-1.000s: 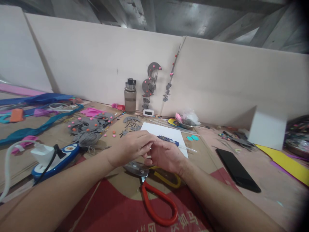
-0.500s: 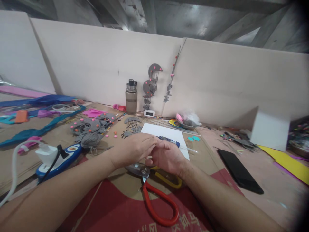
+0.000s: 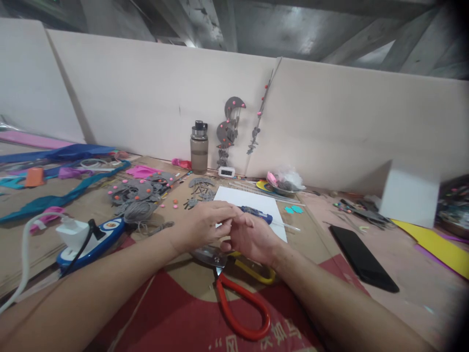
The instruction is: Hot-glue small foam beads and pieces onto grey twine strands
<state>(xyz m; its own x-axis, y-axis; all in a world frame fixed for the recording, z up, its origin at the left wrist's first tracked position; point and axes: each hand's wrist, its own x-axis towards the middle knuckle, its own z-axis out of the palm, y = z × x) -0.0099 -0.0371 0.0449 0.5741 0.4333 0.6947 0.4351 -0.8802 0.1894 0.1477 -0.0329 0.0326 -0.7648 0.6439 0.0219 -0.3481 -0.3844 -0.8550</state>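
Note:
My left hand (image 3: 205,222) is palm down with its fingers stretched out, and their tips meet my right hand (image 3: 252,238). The right hand is turned palm up, fingers loosely extended, thumb apart. I make out nothing between them; the spot where the fingers meet is partly hidden. Just below the hands lie scissors with one red handle (image 3: 244,308) and one yellow handle (image 3: 256,271), the blades partly covered by my hands. Behind the right hand a blue tool with a clear stick (image 3: 258,214) rests on a white sheet (image 3: 238,195).
Grey felt pieces with pink and orange dots (image 3: 137,188) and grey yarn (image 3: 138,213) lie left, near a blue-white power strip (image 3: 91,244). A bottle (image 3: 199,151) stands by the wall. A phone (image 3: 362,257) lies right. Grey felt hangings (image 3: 225,132) hang on the wall.
My left hand's fingers have lifted and drawn back slightly, so a gap shows between the hands. My right hand stays nearly in place, palm up. The scissors have not visibly moved.

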